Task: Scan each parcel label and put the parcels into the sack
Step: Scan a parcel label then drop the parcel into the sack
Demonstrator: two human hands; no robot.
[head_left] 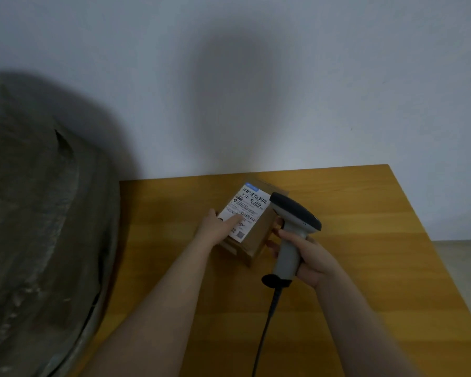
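Tabletop, parcel near far edge, sack off left edge

- The parcel sits on the table.
- The label lies on top of the parcel.
- The scanner stands just right of the parcel.
- The sack lies well left of the parcel.
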